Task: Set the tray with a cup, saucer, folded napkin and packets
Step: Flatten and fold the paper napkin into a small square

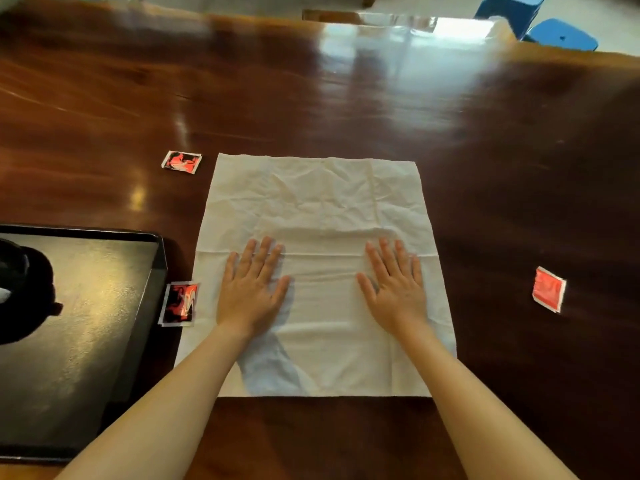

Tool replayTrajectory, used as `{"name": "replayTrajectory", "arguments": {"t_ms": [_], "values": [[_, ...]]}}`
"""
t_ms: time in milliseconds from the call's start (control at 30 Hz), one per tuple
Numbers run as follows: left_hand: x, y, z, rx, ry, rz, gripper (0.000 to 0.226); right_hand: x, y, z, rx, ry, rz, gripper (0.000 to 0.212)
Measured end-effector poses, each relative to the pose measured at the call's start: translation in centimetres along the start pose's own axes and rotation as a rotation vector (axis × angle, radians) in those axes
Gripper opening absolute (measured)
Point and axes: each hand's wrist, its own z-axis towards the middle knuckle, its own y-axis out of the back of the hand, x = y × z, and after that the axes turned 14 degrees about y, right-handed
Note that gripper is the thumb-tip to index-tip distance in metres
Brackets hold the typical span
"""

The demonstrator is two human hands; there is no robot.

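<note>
A white napkin point(318, 202) lies spread flat and unfolded on the dark wooden table point(519, 168). My left hand point(251, 289) and my right hand point(396, 285) press flat on its near half, fingers straight, a hand's width apart. A black tray point(138, 327) sits at the left, with a dark round cup or saucer point(24, 292) partly cut off at the frame's edge. One red packet point(180, 303) lies between the tray and the napkin. Another packet point(181, 162) lies past the napkin's far left corner. A third red packet point(549, 289) lies to the right.
Blue stools point(561, 34) stand beyond the table's far right edge. The table's far edge reflects bright light. The table's near edge runs under my forearms.
</note>
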Motion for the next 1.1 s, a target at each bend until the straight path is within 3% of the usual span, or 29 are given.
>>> {"name": "replayTrajectory", "arguments": {"t_ms": [200,333,433,533,633,833,967,1100], "values": [[1.0,-0.4,-0.8,0.013,-0.084,0.034,0.070,-4.4,1.2,-1.8,0.061,-0.075,-0.030,0.071],[1.2,0.6,-4.9,0.061,-0.216,0.041,0.065,-2.7,2.1,-1.8,0.072,-0.106,-0.058,0.072],[1.3,1.1,-10.0,0.080,-0.403,0.053,0.063,2.1,2.1,-4.4,0.002,0.191,-0.004,0.070],[3.8,1.1,-13.9,0.140,-0.488,0.090,0.066,5.4,0.3,-9.8,0.100,0.558,-0.039,0.072],[5.3,1.2,-14.7,0.129,-0.514,0.132,0.063,4.9,-0.7,-11.6,0.134,0.610,-0.099,0.077],[5.3,1.2,-13.2,-0.092,-0.675,0.186,0.047,4.7,0.3,-10.3,-0.122,0.652,0.002,0.037],[3.0,5.5,-11.1,0.006,-0.529,0.144,0.056,4.8,4.0,-7.9,-0.195,0.474,0.030,0.028],[0.1,11.4,-7.8,-0.095,-0.344,0.087,0.015,3.4,9.6,-5.3,-0.250,0.350,-0.124,0.033]]}}
